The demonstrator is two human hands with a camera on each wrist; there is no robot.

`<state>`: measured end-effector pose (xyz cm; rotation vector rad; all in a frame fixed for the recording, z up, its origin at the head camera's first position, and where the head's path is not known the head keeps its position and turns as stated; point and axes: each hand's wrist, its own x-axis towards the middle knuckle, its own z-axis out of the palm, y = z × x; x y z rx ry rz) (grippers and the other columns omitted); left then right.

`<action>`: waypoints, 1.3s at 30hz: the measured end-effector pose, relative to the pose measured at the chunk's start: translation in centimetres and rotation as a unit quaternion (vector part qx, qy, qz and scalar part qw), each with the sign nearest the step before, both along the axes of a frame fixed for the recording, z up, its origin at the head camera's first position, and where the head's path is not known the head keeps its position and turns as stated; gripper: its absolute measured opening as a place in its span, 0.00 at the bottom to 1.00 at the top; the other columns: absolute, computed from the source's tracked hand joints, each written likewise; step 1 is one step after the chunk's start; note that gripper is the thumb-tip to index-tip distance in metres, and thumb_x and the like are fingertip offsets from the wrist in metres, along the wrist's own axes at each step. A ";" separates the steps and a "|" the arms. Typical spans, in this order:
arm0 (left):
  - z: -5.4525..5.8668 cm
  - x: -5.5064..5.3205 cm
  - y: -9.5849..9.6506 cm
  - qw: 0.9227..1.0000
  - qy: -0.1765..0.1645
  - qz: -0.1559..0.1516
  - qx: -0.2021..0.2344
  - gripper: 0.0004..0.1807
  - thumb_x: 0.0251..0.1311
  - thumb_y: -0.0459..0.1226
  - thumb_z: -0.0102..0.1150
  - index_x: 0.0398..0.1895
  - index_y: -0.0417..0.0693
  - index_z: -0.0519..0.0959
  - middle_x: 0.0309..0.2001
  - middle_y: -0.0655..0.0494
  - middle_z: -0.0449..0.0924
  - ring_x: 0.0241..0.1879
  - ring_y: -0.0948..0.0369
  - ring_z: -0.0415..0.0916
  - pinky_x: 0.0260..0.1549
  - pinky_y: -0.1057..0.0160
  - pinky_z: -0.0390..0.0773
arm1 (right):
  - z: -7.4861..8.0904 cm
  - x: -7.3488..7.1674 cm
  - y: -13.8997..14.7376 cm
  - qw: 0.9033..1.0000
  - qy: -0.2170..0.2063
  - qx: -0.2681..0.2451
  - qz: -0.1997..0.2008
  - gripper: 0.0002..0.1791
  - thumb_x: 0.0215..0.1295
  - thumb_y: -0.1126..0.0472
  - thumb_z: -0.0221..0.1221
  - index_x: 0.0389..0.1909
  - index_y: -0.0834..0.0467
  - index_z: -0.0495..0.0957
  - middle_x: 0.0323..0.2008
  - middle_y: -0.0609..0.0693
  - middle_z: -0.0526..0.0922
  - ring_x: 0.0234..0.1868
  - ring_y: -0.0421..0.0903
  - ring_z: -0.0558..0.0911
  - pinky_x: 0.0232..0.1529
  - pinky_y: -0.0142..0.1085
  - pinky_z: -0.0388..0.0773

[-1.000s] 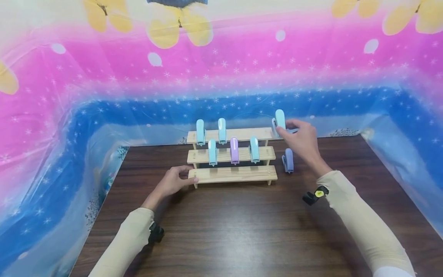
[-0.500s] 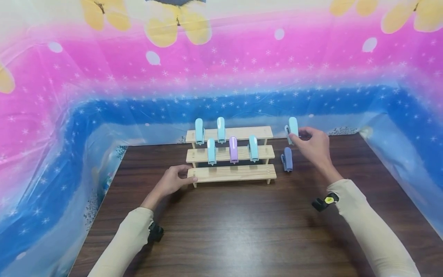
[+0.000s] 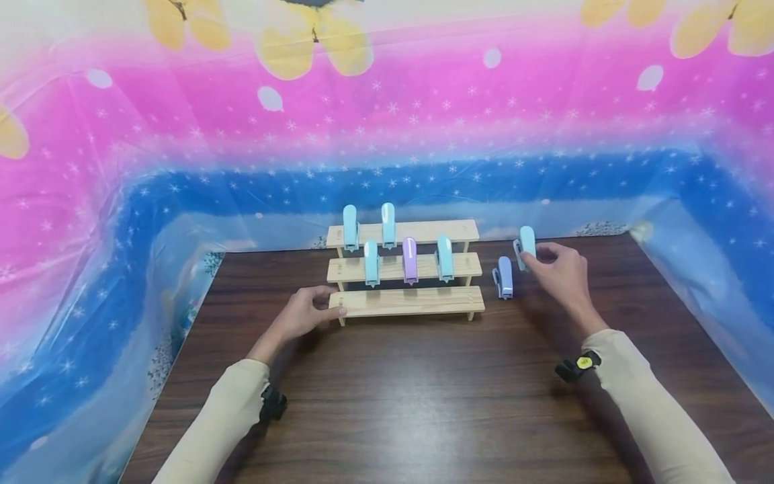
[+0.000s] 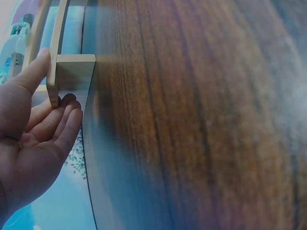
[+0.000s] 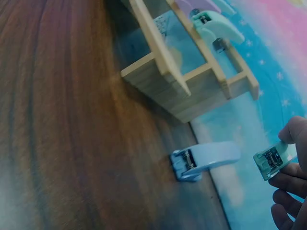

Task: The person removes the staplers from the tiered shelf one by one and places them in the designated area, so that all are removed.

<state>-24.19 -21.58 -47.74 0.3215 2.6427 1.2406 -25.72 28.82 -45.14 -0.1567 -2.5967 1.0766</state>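
My right hand pinches a mint-green stapler to the right of the rack, and the right wrist view shows the stapler's front end beyond the fingertips. A blue-lavender stapler stands on the table just left of it. My left hand holds the left end of the wooden three-step rack, thumb on top of the lowest step and fingers beneath. On the middle step sit a purple stapler and two mint ones; two more mint staplers sit on the top step.
The rack stands near the back of a dark wood table. A pink and blue patterned cloth hangs behind and along both sides. Table surface extends in front of the rack.
My right hand has carried the mint stapler from beside the top step rightward and down, past the blue-lavender stapler. The left hand keeps its hold on the rack.
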 end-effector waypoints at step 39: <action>-0.1 0.1 -0.1 1.000 0.004 0.000 -0.001 0.34 0.64 0.50 0.70 0.66 0.40 0.76 0.60 0.41 0.81 0.54 0.51 0.82 0.48 0.50 0.83 | -6.3 0.9 1.3 0.997 -0.073 0.023 0.012 0.37 0.72 0.38 0.58 0.63 0.68 0.76 0.54 0.69 0.82 0.47 0.61 0.82 0.45 0.50 0.78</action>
